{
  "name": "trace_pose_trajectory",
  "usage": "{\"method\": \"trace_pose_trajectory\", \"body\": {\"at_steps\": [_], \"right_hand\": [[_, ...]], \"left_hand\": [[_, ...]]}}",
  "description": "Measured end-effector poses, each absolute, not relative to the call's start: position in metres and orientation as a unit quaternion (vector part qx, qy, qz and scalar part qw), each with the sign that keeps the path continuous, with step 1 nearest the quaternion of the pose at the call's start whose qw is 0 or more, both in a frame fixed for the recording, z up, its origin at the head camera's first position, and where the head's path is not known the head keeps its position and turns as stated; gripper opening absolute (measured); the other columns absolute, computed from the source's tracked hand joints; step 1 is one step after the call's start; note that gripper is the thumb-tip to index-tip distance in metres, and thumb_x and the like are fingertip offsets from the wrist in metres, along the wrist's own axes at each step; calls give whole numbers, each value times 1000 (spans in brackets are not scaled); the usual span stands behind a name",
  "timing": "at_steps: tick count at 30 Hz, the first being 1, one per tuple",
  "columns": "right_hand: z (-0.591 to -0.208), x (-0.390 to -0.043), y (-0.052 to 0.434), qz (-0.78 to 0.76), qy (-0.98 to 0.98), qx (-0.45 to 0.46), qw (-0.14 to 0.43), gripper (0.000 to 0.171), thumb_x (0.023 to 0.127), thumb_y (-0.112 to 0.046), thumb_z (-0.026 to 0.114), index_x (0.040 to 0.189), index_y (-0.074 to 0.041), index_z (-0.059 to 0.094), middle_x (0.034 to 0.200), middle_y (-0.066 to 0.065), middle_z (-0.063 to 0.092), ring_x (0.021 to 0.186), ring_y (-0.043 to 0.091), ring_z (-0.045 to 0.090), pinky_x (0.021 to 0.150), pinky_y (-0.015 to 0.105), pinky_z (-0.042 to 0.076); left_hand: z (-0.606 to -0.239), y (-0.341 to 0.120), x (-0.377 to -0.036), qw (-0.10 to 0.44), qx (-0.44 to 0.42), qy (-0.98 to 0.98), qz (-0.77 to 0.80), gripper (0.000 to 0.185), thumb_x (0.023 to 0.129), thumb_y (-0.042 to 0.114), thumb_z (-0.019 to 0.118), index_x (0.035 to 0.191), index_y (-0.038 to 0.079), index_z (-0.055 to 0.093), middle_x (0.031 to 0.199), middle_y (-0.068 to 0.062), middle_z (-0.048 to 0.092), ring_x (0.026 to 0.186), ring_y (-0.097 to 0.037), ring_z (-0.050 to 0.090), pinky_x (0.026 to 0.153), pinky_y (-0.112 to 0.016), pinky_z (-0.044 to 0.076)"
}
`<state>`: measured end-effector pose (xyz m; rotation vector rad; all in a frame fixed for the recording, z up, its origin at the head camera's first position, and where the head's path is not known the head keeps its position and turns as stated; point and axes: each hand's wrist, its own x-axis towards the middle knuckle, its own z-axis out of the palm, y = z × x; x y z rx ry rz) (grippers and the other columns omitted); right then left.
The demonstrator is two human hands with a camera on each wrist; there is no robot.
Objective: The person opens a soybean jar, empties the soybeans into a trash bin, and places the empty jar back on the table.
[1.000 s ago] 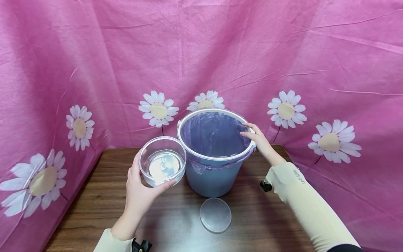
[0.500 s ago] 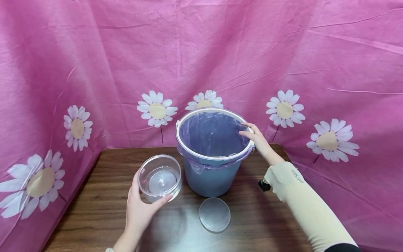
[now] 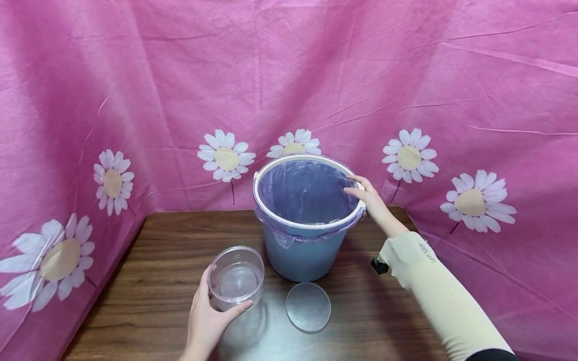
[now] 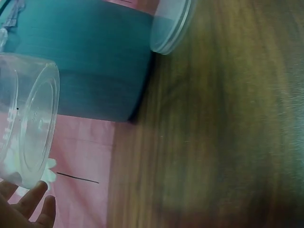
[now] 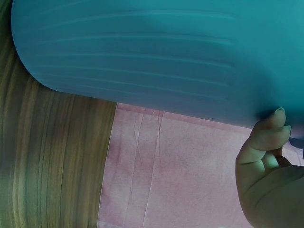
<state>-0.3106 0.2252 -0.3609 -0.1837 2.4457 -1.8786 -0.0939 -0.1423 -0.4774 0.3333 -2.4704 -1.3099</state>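
My left hand grips a clear round plastic container from its near side, low over the wooden table; it looks empty. In the left wrist view the container shows side-on with my fingertips under it. A blue bucket lined with a purple bag stands behind it. My right hand holds the bucket's white rim on its right side, fingers over the edge. The right wrist view shows the bucket wall and my curled fingers.
A clear round lid lies flat on the table just in front of the bucket, right of the container. Pink cloth with white daisies closes in the back and both sides. A small black object sits by my right forearm.
My left hand has brought the clear container down and toward me, from beside the bucket's rim to low over the table. The right hand has stayed on the rim.
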Motion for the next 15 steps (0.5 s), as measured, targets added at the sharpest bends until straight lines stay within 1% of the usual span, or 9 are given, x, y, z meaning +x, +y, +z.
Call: {"method": "trace_pose_trajectory", "body": {"at_steps": [4, 8, 10, 15], "right_hand": [[-356, -306, 223, -611, 788, -61, 29, 61, 96, -20, 56, 151, -6, 33, 156, 22, 29, 65, 3, 61, 55, 17, 51], [-340, -291, 216, -618, 783, -59, 38, 60, 96, -17, 56, 150, -2, 33, 154, 26, 29, 60, 4, 60, 50, 17, 49], [-334, -285, 213, -619, 782, -59, 38, 60, 95, -15, 55, 149, 0, 33, 153, 27, 29, 59, 4, 60, 51, 17, 49], [-344, -296, 218, -616, 785, -60, 33, 60, 96, -16, 56, 150, -2, 33, 153, 26, 30, 63, 3, 61, 54, 17, 50]], "left_hand": [[-486, -142, -93, 156, 117, -873, -446, 119, 52, 53, 94, 151, 21, 35, 146, -13, 51, 118, -37, 60, 93, -54, 47], [-492, -140, -92, 150, 117, -880, -435, 119, 54, 55, 93, 151, 20, 34, 144, -16, 52, 116, -38, 61, 92, -55, 48], [-495, -139, -91, 148, 115, -882, -432, 119, 55, 55, 92, 151, 19, 34, 145, -18, 52, 116, -40, 61, 92, -56, 49], [-502, -135, -91, 138, 118, -883, -434, 119, 54, 57, 92, 151, 17, 34, 146, -18, 52, 121, -41, 59, 92, -57, 48]]}}
